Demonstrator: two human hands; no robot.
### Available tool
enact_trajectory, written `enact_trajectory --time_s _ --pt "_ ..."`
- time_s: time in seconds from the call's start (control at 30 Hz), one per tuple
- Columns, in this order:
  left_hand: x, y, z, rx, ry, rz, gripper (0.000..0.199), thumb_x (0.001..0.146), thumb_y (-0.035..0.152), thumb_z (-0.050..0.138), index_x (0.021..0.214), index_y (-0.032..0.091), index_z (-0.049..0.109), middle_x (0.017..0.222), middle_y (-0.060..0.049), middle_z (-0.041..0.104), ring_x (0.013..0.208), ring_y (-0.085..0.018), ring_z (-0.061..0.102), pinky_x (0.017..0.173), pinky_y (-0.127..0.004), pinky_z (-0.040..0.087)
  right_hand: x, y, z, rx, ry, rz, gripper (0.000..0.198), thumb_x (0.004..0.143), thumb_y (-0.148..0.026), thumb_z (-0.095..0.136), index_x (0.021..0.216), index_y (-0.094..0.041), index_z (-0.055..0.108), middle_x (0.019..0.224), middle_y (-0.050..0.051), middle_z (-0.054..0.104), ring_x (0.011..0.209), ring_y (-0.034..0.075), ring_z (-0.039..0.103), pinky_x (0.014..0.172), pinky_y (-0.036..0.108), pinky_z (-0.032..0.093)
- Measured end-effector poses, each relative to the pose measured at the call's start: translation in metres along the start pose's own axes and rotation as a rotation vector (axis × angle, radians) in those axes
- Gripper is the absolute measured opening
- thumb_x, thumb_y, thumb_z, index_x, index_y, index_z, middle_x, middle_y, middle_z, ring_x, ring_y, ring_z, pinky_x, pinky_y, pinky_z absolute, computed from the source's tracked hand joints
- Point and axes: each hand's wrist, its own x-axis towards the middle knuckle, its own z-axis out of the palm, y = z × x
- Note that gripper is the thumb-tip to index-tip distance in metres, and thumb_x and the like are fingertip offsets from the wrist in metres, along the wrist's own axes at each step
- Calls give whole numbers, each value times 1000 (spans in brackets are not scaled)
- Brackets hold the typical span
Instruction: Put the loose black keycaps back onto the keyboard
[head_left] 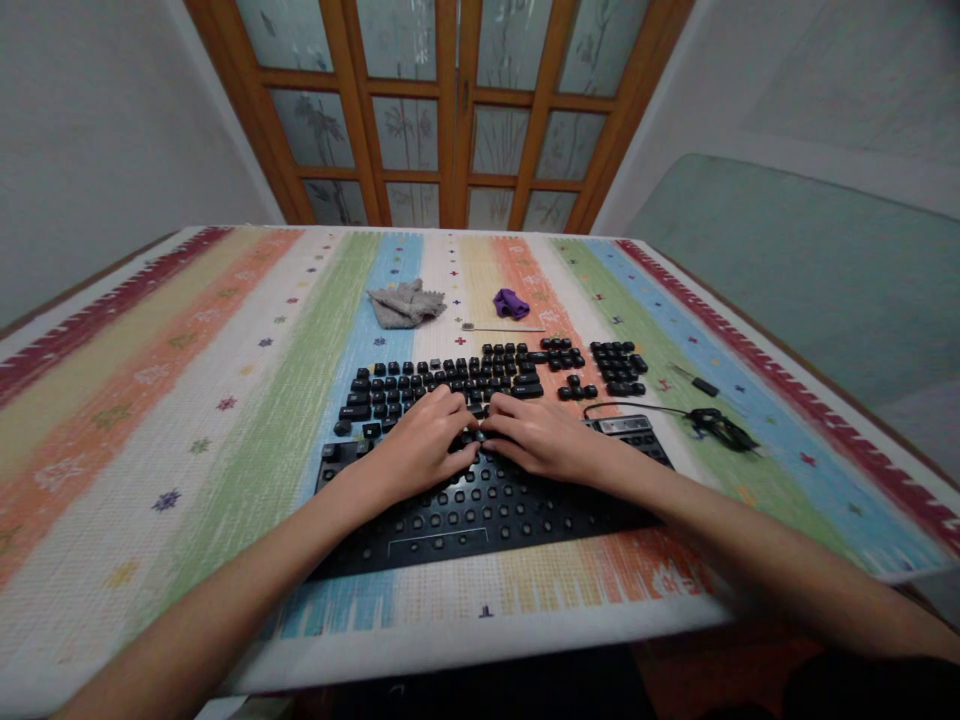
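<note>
A black keyboard (450,520) lies near the table's front edge, most of its key posts bare of caps. My left hand (427,440) and my right hand (536,435) meet over its upper middle, fingertips almost touching. The fingers of both are closed in a pinch around a tiny spot at the top row; whatever is between them is too small and covered to name. Just behind the keyboard, loose black keycaps (390,383) are laid out in rows. A few caps, such as one at the upper left corner (330,452), sit on the keyboard.
Farther back lie a grey cloth (407,304), a purple cloth (511,304) and a thin brush (502,329). On the right are a coiled black cable (720,430) and a small dark-handled tool (703,386). A striped tablecloth (247,400) covers the table.
</note>
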Motion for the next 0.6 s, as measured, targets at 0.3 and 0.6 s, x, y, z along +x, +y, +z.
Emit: enact_trajectory --time_s 0.3,0.6 --pt "1 2 0 -9 0 -29 18 91 26 56 97 15 69 90 -8 60 93 -24 51 81 -37 45 2 3 -2 53 -18 1 26 99 -28 52 110 -12 68 97 10 62 74 16 56 63 29 40" --pt "1 5 0 17 1 -13 18 92 24 55 94 14 70 86 -7 59 89 -23 50 80 -37 45 2 3 1 16 -3 -27 26 100 -27 51 110 -11 68 96 10 62 71 16 55 62 30 40"
